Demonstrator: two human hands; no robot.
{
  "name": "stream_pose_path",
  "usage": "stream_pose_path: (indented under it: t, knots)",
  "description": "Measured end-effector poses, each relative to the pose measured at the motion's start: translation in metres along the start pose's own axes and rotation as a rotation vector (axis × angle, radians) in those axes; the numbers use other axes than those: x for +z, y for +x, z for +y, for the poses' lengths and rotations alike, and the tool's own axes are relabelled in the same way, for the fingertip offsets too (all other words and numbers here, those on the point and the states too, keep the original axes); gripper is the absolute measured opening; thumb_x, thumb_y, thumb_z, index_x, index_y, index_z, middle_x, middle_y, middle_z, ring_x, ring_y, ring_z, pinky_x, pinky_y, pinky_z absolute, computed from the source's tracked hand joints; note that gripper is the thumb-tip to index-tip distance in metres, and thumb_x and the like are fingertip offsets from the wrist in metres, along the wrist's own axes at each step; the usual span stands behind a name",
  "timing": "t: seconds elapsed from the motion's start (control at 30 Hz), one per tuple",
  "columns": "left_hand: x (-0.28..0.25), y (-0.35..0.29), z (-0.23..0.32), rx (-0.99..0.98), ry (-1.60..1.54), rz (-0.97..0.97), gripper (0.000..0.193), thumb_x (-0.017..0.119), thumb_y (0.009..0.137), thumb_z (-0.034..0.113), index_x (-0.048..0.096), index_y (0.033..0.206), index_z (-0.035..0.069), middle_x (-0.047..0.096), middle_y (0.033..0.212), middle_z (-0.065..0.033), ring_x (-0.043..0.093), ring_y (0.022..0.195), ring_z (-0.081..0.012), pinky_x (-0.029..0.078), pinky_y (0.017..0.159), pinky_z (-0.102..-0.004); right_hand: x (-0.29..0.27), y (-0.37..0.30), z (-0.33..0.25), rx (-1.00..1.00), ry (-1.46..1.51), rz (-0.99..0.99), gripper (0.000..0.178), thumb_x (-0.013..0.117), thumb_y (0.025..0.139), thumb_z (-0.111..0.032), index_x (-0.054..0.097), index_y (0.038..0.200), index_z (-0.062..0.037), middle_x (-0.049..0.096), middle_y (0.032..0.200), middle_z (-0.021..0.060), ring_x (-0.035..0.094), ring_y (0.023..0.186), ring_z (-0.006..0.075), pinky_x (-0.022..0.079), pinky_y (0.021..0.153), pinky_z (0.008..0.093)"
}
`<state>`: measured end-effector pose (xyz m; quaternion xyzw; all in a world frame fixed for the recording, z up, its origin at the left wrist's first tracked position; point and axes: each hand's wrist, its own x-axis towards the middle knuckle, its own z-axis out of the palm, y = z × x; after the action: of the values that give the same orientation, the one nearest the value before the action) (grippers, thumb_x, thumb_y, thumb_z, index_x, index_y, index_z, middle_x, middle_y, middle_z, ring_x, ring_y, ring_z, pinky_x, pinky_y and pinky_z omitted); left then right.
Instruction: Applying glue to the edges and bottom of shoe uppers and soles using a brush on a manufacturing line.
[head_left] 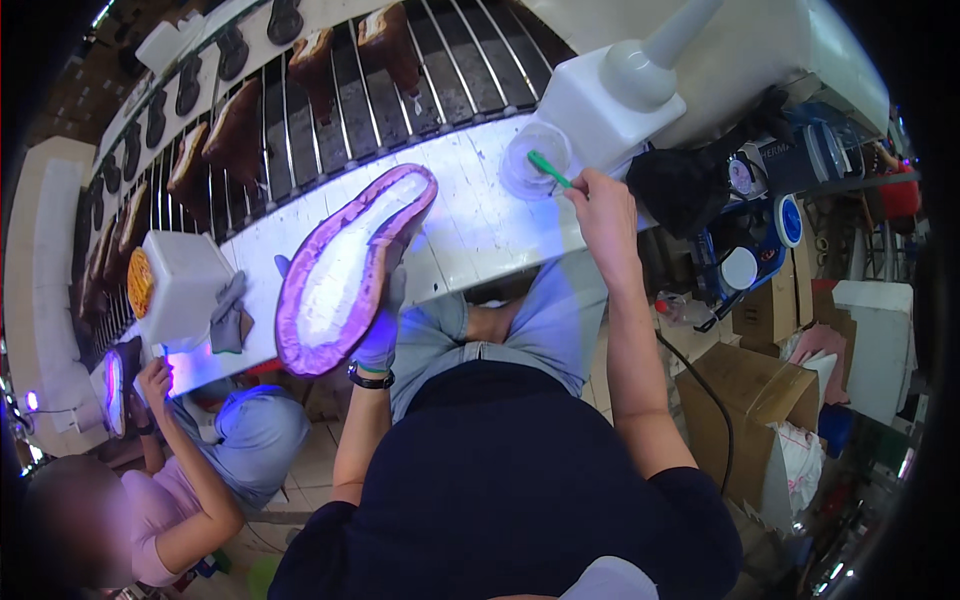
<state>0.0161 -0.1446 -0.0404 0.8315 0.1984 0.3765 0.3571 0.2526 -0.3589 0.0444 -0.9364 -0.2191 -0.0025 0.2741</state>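
Note:
My left hand [378, 338], in a pale glove and with a dark band at the wrist, grips the side of a shoe upper [292, 325] turned bottom up. Its underside is whitish in the middle, and a purple-lit border runs around it. Bare and pinched, my right hand [604, 215] holds a green-handled brush [550, 169]. The brush's far end dips into a clear cup [512, 180] on the white bench. What the cup contains is hard to make out. Close behind the cup stands a white squeeze bottle [605, 105] with a long nozzle.
Beyond the bench [465, 235] runs a metal-bar conveyor [345, 120] carrying brown shoe uppers [237, 130] and, farther off, dark soles [232, 52]. A white container [190, 285] and a grey glove [229, 318] lie left. A co-worker [190, 500] sits there; cardboard boxes [735, 410] stand right.

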Motion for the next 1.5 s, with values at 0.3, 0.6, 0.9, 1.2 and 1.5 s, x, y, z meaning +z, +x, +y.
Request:
stream_pose_path:
  t: [0.3, 0.6, 0.9, 1.2, 1.5]
  knots:
    - [0.004, -0.05, -0.006, -0.222, -0.058, -0.066, 0.061, 0.057, 0.097, 0.031, 0.034, 0.147, 0.004, 0.044, 0.147, -0.0107, 0.044, 0.131, -0.0261, 0.033, 0.112, -0.038, 0.017, 0.015, -0.015, -0.033, -0.328, -0.069, 0.018, 0.068, 0.083, -0.017, 0.068, 0.088, -0.0002, 0.067, 0.082, 0.0211, 0.066, 0.079, 0.0401, 0.05, 0.071, 0.0471]
    - [0.005, -0.05, -0.002, -0.172, -0.131, -0.074, 0.062, 0.06, 0.094, 0.029, 0.035, 0.145, 0.005, 0.045, 0.144, -0.0112, 0.046, 0.129, -0.0269, 0.034, 0.11, -0.0389, 0.029, 0.003, 0.03, 0.233, 0.712, -0.116, 0.022, 0.068, 0.09, -0.017, 0.072, 0.098, 0.0027, 0.071, 0.077, 0.0059, 0.057, 0.058, 0.0066, 0.042, 0.052, 0.0221]
    - [0.025, -0.047, 0.003, -0.097, -0.215, -0.09, 0.063, 0.064, 0.091, 0.028, 0.036, 0.143, 0.005, 0.047, 0.142, -0.0117, 0.047, 0.127, -0.0277, 0.035, 0.109, -0.0397, 0.033, 0.003, 0.02, 0.303, 1.004, -0.189, 0.02, 0.063, 0.095, -0.014, 0.064, 0.108, 0.0014, 0.071, 0.083, 0.0088, 0.054, 0.06, 0.0056, 0.04, 0.054, 0.0183]
    - [0.049, -0.039, 0.012, -0.061, -0.278, -0.048, 0.064, 0.067, 0.088, 0.026, 0.037, 0.141, 0.005, 0.048, 0.14, -0.0122, 0.048, 0.126, -0.0285, 0.036, 0.107, -0.0405, -0.002, -0.027, -0.068, 0.001, 0.905, -0.485, 0.02, 0.069, 0.088, -0.005, 0.071, 0.106, -0.0001, 0.07, 0.084, 0.0052, 0.058, 0.069, 0.0061, 0.044, 0.06, 0.0197]
    - [0.046, -0.035, 0.014, -0.076, -0.294, -0.024, 0.066, 0.07, 0.085, 0.025, 0.038, 0.139, 0.005, 0.049, 0.138, -0.0126, 0.049, 0.124, -0.0293, 0.037, 0.106, -0.0414, -0.001, -0.078, -0.103, -0.312, 0.827, -0.458, 0.02, 0.076, 0.076, 0.002, 0.074, 0.095, 0.0026, 0.07, 0.089, 0.0128, 0.066, 0.08, 0.0178, 0.051, 0.072, 0.0261]
